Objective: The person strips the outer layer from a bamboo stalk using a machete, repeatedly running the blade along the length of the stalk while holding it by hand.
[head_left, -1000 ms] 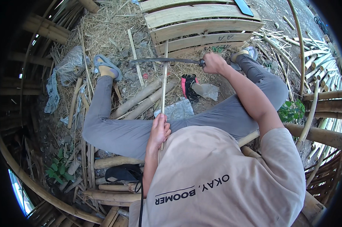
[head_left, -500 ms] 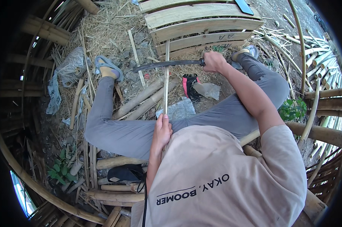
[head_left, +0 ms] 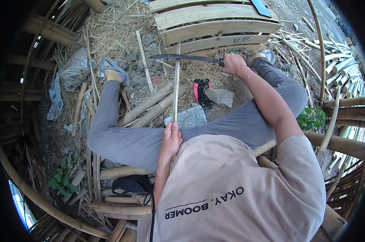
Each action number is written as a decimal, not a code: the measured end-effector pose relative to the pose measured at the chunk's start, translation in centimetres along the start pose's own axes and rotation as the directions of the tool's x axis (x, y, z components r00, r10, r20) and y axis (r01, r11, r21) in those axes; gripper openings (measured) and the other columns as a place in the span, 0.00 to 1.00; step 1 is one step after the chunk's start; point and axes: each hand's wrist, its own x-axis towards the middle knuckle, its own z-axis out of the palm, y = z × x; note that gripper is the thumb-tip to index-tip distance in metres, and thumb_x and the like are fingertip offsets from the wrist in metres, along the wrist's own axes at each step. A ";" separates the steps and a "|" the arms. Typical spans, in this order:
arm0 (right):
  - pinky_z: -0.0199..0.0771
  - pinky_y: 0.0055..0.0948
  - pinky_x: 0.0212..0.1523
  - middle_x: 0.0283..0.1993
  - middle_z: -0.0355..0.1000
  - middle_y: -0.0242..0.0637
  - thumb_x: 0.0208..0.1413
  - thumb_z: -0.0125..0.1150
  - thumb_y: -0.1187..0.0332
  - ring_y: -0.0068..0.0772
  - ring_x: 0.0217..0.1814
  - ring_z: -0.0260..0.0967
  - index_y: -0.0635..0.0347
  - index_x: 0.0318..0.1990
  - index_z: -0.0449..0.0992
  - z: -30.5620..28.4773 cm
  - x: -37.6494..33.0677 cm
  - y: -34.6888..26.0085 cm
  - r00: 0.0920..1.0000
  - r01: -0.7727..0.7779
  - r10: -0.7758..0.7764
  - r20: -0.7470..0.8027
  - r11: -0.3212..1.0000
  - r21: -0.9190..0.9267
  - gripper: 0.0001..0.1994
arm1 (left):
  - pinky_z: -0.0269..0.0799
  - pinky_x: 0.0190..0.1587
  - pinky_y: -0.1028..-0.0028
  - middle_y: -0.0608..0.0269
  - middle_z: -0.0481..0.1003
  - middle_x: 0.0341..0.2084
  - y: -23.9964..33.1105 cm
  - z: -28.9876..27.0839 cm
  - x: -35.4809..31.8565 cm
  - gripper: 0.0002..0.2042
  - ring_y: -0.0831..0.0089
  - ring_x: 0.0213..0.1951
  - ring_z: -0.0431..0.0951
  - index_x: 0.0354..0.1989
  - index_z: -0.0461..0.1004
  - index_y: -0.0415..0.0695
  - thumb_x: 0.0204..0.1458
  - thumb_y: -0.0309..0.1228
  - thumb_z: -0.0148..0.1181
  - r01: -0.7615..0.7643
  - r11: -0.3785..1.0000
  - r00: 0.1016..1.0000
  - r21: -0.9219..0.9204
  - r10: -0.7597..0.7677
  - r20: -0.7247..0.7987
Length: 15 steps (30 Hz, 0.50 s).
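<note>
Bamboo strip (head_left: 176, 84), one thin pale length, stands nearly upright between the seated person's knees, its foot clamped in the left hand (head_left: 171, 141) near the chest. At twelve o'clock, the right hand (head_left: 232, 63) is closed around one long dark knife (head_left: 186, 58), its blade lying across the strip's top. Since half a second ago the blade has lifted slightly. Two thick bamboo poles (head_left: 148, 107) lie on the ground (head_left: 122, 36).

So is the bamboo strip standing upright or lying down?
Upright: the left hand grips the bamboo strip at its lower end, and the machete in the right hand meets its top.
</note>
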 end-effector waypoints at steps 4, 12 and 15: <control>0.80 0.47 0.44 0.33 0.78 0.58 0.39 0.61 0.66 0.56 0.39 0.79 0.66 0.31 0.81 0.7 0.1 -1.0 0.995 0.095 -0.094 0.045 0.995 -0.016 0.14 | 0.45 0.14 0.81 0.76 0.54 0.17 0.2 0.2 0.2 0.11 0.87 0.14 0.50 0.36 0.61 0.49 0.70 0.41 0.44 0.032 0.998 0.999 -0.045 -0.032 -0.005; 0.80 0.45 0.46 0.37 0.78 0.58 0.40 0.61 0.65 0.57 0.42 0.78 0.68 0.35 0.80 1.0 -0.8 -3.6 0.983 0.120 -0.121 0.139 0.993 0.014 0.16 | 0.45 0.14 0.81 0.76 0.53 0.16 0.6 0.4 0.0 0.11 0.87 0.14 0.49 0.37 0.62 0.49 0.70 0.42 0.43 0.002 1.000 1.000 0.028 -0.002 0.010; 0.79 0.47 0.45 0.36 0.77 0.60 0.40 0.60 0.66 0.58 0.41 0.78 0.70 0.34 0.79 0.8 0.5 -0.3 0.998 0.020 -0.021 0.054 0.999 0.035 0.16 | 0.45 0.15 0.81 0.76 0.53 0.16 0.3 0.2 0.2 0.11 0.87 0.14 0.49 0.38 0.61 0.49 0.70 0.41 0.43 0.031 0.999 0.999 -0.025 -0.030 0.012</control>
